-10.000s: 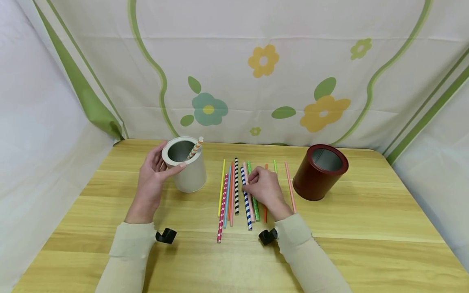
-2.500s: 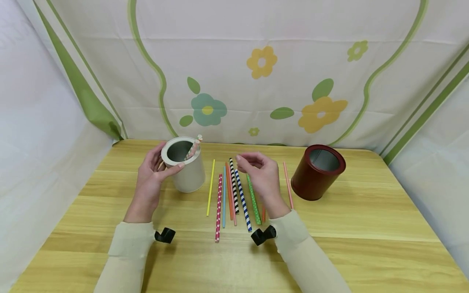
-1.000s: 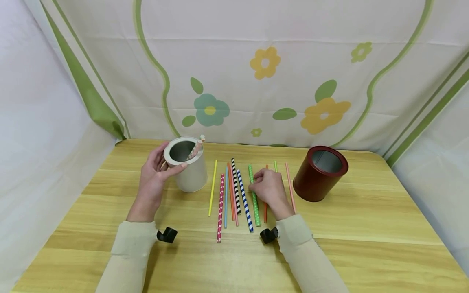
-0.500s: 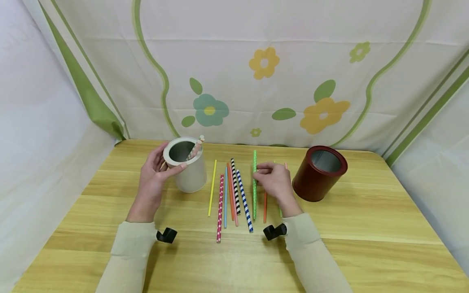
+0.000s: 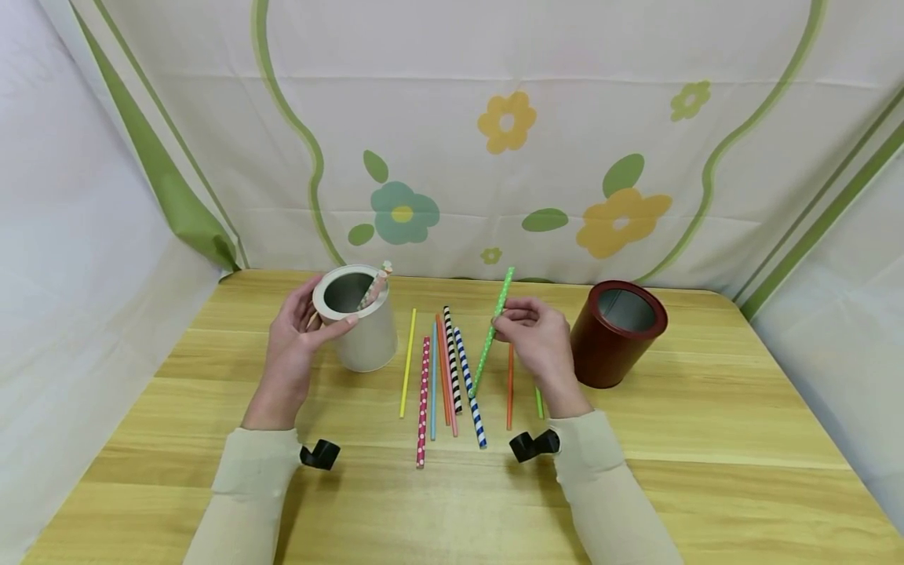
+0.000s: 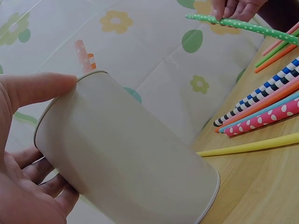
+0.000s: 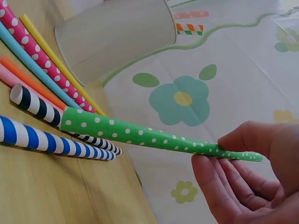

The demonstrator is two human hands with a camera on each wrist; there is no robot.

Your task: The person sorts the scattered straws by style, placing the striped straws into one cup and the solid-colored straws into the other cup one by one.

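My left hand (image 5: 293,345) holds the white can (image 5: 367,337) at its left side, thumb near the rim and fingers behind. Out of the can lean a pink star-patterned straw (image 6: 81,55) and an orange-and-green striped one (image 7: 190,29). Between thumb and fingertips my right hand (image 5: 538,341) pinches a green paper straw with white dots (image 7: 140,135). It is tilted above the table, its lower end in front of the blue-striped straw (image 5: 469,384) in the head view. In the left wrist view, the white can (image 6: 126,149) hides its own inside.
Several straws lie on the wooden table (image 5: 452,510): yellow (image 5: 408,361), pink dotted (image 5: 423,400), light blue (image 5: 434,384), black-striped (image 5: 452,357), orange (image 5: 510,392) and others. A dark red can (image 5: 614,345) stands right of my right hand. A patterned cloth (image 5: 452,157) hangs behind.
The pink star-patterned straw has gone from the table into the white can. Since then my right hand has picked up the green dotted straw and tilted it. The left hand stays put.
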